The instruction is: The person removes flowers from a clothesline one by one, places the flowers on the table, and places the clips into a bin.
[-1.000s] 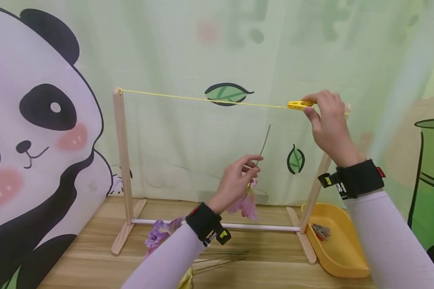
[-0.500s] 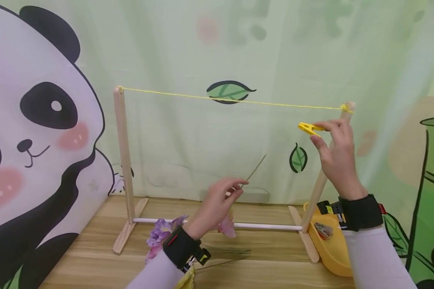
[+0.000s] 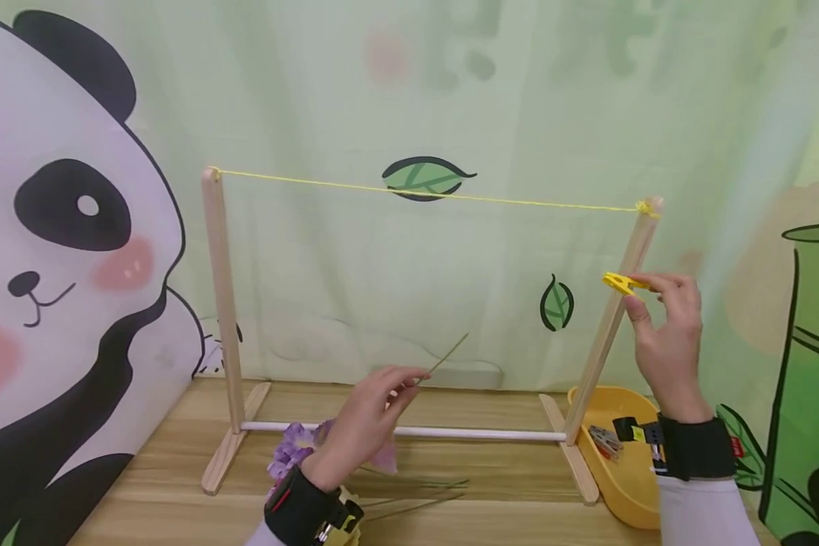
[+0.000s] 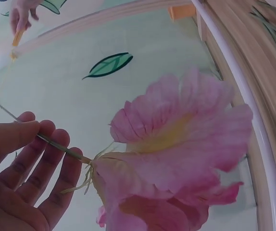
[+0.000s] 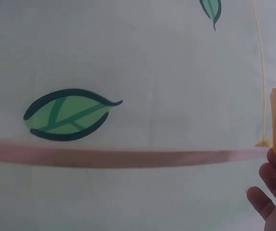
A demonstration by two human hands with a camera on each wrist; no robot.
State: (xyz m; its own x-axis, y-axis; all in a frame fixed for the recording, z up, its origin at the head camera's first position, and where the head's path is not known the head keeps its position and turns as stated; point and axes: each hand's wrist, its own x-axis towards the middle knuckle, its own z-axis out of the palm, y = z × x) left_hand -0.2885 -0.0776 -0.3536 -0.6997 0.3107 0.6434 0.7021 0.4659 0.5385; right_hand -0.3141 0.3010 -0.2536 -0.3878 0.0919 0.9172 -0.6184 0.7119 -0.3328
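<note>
Between thumb and fingers my left hand pinches the thin green stem of an artificial flower. Its pink bloom with a yellowish centre hangs below the hand and is mostly hidden by it in the head view. My right hand pinches a yellow clothespin in front of the stand's right post, below the yellow string. That string runs between the tops of the two posts of a wooden stand, with nothing clipped to it.
Behind the right foot of the stand is a yellow tray holding several clothespins. Purple flowers and loose stems lie on the wooden table, partly behind the left arm. A white rod joins the stand's feet.
My right hand has come away from the string with the clothespin and moved down and right. My left hand has lowered and moved left, still pinching the flower stem.
</note>
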